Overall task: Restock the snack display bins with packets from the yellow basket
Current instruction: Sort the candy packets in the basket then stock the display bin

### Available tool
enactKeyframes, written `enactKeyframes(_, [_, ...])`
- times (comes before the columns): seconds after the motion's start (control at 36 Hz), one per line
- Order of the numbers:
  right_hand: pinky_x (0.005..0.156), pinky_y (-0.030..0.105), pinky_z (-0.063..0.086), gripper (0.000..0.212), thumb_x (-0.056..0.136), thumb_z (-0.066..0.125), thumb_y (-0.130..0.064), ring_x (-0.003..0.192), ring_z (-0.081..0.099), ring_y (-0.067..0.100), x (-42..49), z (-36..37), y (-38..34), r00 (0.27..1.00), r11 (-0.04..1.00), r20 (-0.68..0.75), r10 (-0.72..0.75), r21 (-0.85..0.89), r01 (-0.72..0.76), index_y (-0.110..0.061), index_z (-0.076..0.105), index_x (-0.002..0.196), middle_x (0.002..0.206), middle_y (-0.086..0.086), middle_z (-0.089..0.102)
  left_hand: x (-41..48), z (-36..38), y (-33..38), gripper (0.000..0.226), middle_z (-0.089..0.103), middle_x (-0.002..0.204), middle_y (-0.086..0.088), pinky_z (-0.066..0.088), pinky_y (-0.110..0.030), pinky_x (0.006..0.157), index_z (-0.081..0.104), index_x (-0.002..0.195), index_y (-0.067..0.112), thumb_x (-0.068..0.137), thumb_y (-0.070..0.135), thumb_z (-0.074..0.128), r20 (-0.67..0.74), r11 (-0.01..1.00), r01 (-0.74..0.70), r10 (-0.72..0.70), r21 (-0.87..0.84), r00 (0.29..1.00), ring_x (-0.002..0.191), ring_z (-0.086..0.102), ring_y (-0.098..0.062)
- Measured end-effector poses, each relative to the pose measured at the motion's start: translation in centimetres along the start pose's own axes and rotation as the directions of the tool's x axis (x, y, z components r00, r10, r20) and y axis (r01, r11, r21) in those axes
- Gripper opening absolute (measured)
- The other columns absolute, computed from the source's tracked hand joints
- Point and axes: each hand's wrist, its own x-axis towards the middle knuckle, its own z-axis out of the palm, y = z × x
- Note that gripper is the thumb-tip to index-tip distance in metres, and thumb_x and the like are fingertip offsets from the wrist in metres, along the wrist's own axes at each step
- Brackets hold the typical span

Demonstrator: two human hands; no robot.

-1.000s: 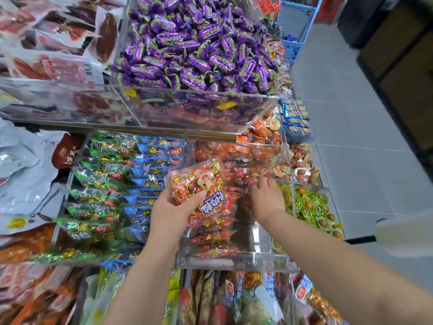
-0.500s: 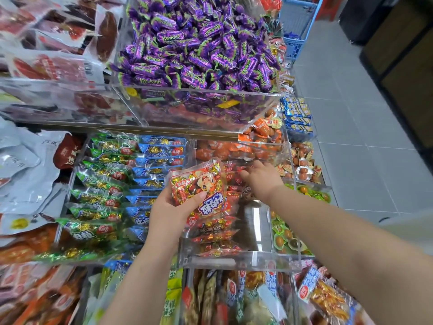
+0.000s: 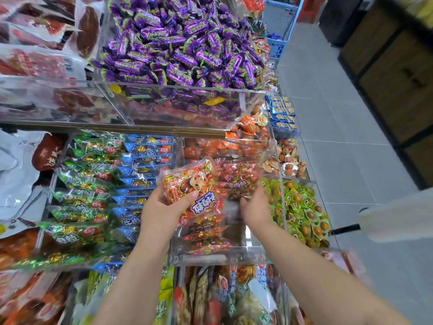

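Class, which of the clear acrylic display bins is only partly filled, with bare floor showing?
The lower-tier clear bin of red-and-gold packets, under the right hand; neighbouring bins are packed full.

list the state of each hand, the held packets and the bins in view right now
left hand, grips red snack packets over the clear bin
right hand, reaching into the clear bin at the packets there, grip unclear
clear bin, partly filled, bare gap on its right side
purple candy bin, heaped above its rim
green and blue packets, lying in full rows
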Motion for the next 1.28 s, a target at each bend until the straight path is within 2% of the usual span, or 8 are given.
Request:
enactKeyframes(0.39, [0.107,0.038,0.035,0.077,0.097,0.047,-0.019,0.130,0.043,0.033,2.5,-0.2,-2.6,0.985,0.975,0.149,0.087,-0.217,-0.053,-0.003,-0.008,0.148,0.156,0.012,0.020,0.0,0.1,0.2,0.043,0.073,0.081,0.020,0.045,-0.013,0.042,0.064,0.107,0.034,0.069,0.035,0.083,0.005,0.995,0.012,-0.013,0.095,1.000,0.067,0.069,0.001])
enactKeyframes(0.56, [0.096,0.039,0.046,0.042,0.095,0.049,-0.025,0.111,0.056,0.029,-0.2,-3.6,-4.8,0.999,0.997,0.025,-0.042,0.062,0.040,-0.007,0.046,0.133,0.124,0.013,0.057,0.0,-0.1,0.6,0.084,0.070,0.109,0.005,0.055,-0.040,0.081,0.059,0.123,0.030,0.048,0.056,0.087,0.031,0.985,0.055,-0.061,0.162,0.998,0.097,0.067,-0.016])
enactKeyframes(0.67, [0.089,0.037,0.051,0.021,0.086,0.061,-0.043,0.099,0.061,0.017,-5.0,-6.5,-6.4,0.979,0.890,0.154,-0.134,0.454,0.051,-0.026,0.059,0.099,0.102,-0.007,0.063,-0.7,0.7,1.2,0.068,0.069,0.111,0.010,0.048,-0.031,0.075,0.062,0.114,0.038,0.053,0.059,0.083,0.007,0.995,0.071,-0.072,0.067,0.997,0.101,0.064,-0.014])
enactKeyframes(0.81, [0.086,0.031,0.053,0.039,0.074,0.074,-0.029,0.095,0.065,0.020,-9.0,-5.6,-6.4,0.862,0.612,0.507,-0.012,0.685,-0.395,-0.013,0.055,0.105,0.102,0.006,0.068,-1.8,3.0,1.0,0.064,0.058,0.130,0.008,0.045,-0.036,0.091,0.052,0.130,0.030,0.075,0.053,0.074,0.001,0.993,0.078,-0.078,-0.088,0.997,0.114,0.055,-0.016])
enactKeyframes(0.94, [0.075,0.028,0.054,0.057,0.068,0.079,-0.022,0.074,0.065,0.014,-10.3,-4.6,-6.0,0.849,0.400,0.528,0.020,0.774,-0.491,-0.013,0.051,0.117,0.080,0.001,0.070,-2.5,4.3,0.5,0.036,0.069,0.099,0.016,0.054,-0.027,0.069,0.062,0.106,0.035,0.075,0.039,0.080,0.005,0.997,0.045,-0.044,-0.063,0.999,0.088,0.068,-0.004])
enactKeyframes(1.06, [0.068,0.029,0.055,0.066,0.072,0.077,-0.017,0.073,0.065,0.014,-9.9,-5.9,-6.1,0.868,0.456,0.496,0.015,0.769,-0.448,-0.011,0.046,0.130,0.095,0.005,0.070,-2.9,4.2,0.7,0.068,0.061,0.109,0.013,0.050,-0.021,0.063,0.053,0.126,0.028,0.067,0.048,0.081,-0.039,0.994,0.032,-0.036,-0.106,0.999,0.089,0.063,0.001])
enactKeyframes(1.14, [0.053,0.026,0.053,0.053,0.076,0.073,-0.011,0.062,0.067,0.015,-8.3,-8.8,-6.3,0.949,0.491,0.311,-0.052,0.835,-0.247,-0.008,0.051,0.124,0.089,0.006,0.072,-2.5,3.0,0.6,0.084,0.048,0.143,0.001,0.042,-0.038,0.101,0.042,0.142,0.021,0.073,0.054,0.076,-0.101,0.990,0.049,-0.062,-0.129,0.993,0.126,0.050,-0.014])
enactKeyframes(1.28, [0.064,0.029,0.051,0.028,0.082,0.069,-0.020,0.076,0.063,0.021,-3.7,-13.0,-7.0,0.981,0.936,-0.006,-0.194,0.298,0.186,-0.014,0.062,0.109,0.096,0.008,0.068,-1.7,0.8,1.0,0.076,0.043,0.149,-0.002,0.038,-0.055,0.106,0.036,0.146,0.023,0.082,0.046,0.071,-0.179,0.988,0.014,-0.041,-0.152,0.983,0.132,0.045,-0.027])
